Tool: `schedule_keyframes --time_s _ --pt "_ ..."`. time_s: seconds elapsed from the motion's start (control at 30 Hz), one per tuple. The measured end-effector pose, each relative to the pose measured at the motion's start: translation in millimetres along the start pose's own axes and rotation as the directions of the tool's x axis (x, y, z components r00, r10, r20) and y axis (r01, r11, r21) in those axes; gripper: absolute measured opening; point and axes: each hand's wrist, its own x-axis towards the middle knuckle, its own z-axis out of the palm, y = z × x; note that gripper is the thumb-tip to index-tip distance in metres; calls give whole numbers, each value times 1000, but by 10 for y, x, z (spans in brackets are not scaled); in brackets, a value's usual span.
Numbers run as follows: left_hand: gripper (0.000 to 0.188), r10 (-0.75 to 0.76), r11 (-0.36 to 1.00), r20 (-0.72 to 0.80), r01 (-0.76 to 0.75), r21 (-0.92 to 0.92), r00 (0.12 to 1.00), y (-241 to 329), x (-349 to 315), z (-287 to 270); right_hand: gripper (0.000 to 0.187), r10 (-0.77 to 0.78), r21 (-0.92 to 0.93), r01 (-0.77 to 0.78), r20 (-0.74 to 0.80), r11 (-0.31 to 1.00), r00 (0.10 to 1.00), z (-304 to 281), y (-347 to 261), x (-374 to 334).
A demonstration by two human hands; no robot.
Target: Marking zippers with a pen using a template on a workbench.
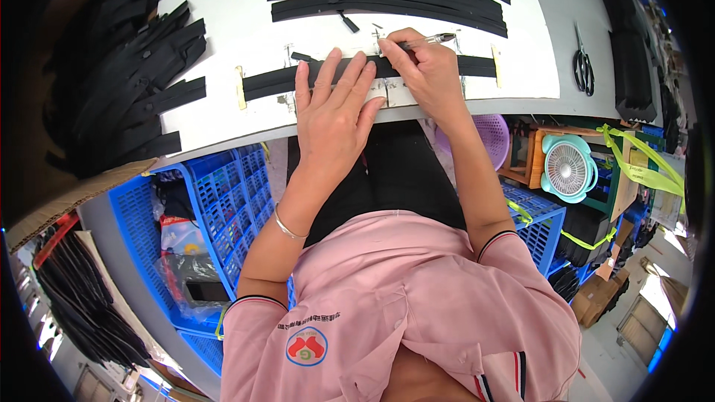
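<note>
A black zipper strip [269,83] lies lengthwise across a white board [232,37], its ends beside two pale tape pieces. My left hand [333,108] rests flat on the strip, fingers spread and pointing away from me. In my right hand [428,74] is a pen [439,39], pinched between thumb and fingers, with its tip hidden behind the hand near the strip's far edge. A small black zipper pull [302,56] shows beyond my left fingers. Dark pen marks dot the board around the strip.
More black zipper strips [387,1] lie at the board's far side. A heap of them [134,52] is at the left. Black scissors [584,67] lie on the table at right. Blue crates [223,193], a purple basket [493,138] and a turquoise fan [568,167] stand below table level.
</note>
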Motion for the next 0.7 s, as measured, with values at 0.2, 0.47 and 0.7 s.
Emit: schedule_keyframes --time_s 0.2,0.47,0.7 --pt "43 0 1000 -2 0 -4 1000 5 2 -6 27 -13 -17 13 -24 1000 1000 -6 16 -33" --pt "43 0 1000 1 0 8 1000 0 0 -4 22 -64 70 59 73 996 995 -55 56 -54" --pt "47 -2 1000 -5 2 1 1000 -8 -11 -21 20 -83 -68 92 133 993 988 -103 23 -51"
